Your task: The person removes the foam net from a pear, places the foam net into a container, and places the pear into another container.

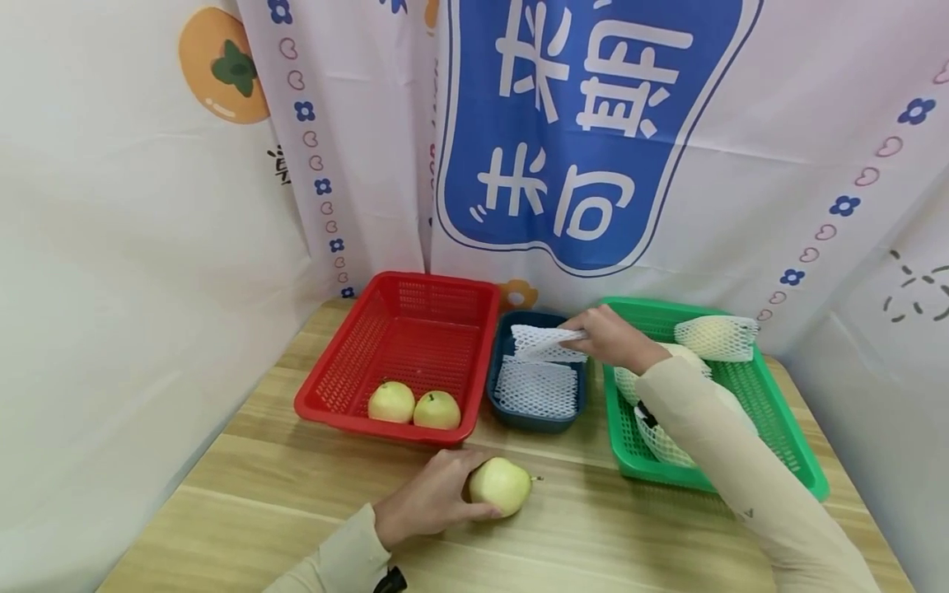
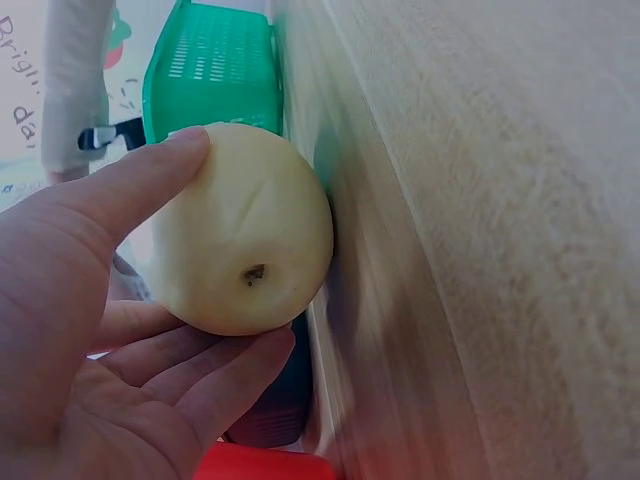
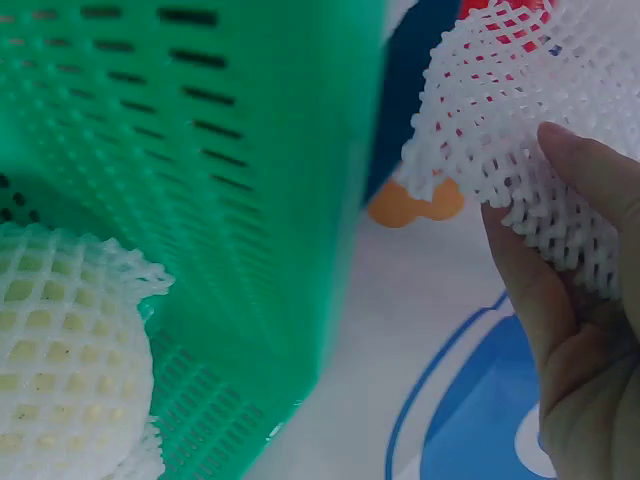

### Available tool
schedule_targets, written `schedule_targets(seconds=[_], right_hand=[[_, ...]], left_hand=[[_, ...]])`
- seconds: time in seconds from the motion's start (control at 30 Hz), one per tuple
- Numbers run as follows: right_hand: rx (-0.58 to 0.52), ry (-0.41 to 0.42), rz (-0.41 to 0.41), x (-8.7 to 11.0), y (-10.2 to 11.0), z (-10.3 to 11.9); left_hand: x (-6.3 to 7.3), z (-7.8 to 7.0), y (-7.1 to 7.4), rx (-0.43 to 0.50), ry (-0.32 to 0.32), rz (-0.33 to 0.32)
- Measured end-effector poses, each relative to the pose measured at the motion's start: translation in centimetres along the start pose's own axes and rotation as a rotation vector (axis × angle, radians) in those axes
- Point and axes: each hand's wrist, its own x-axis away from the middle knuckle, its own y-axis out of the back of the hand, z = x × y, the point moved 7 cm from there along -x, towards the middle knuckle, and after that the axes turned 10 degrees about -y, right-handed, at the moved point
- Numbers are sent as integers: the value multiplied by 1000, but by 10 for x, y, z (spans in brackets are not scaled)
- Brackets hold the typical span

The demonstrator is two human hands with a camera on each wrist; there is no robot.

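A pale yellow-green pear [image 1: 501, 487] lies on its side near the table's front, its stem pointing right. My left hand [image 1: 437, 497] holds it from the left, thumb on one side and fingers on the other; the left wrist view shows the blossom end of the pear [image 2: 240, 230]. Over the dark blue bin [image 1: 539, 423], my right hand [image 1: 610, 336] pinches a white foam net sleeve [image 1: 544, 343] between thumb and fingers. More flat foam net sleeves [image 1: 535, 387] lie in that bin below it.
A red basket [image 1: 334, 416] at the left has two bare pears [image 1: 391, 402] in its front. At the right, under my right forearm, stands a green basket [image 1: 804, 461] with several net-wrapped pears [image 1: 712, 338]. A printed cloth [image 1: 371, 165] hangs behind.
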Motion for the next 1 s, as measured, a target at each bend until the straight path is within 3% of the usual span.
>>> schedule_targets(seconds=[0.47,0.6,0.73,1.0], right_hand=[[168,48,-15,-29,-24,-8],[219,43,60,-30,-34,-6],[215,3,186,-23,-40,-5],[156,24,321,-7,-42,23]], left_hand=[[-1,1,-1,-8,4,12],[-2,0,-1,-11,-4,17],[-3,-1,-2,-5,-17,19],[-2,1,-1,-5,-9,13]])
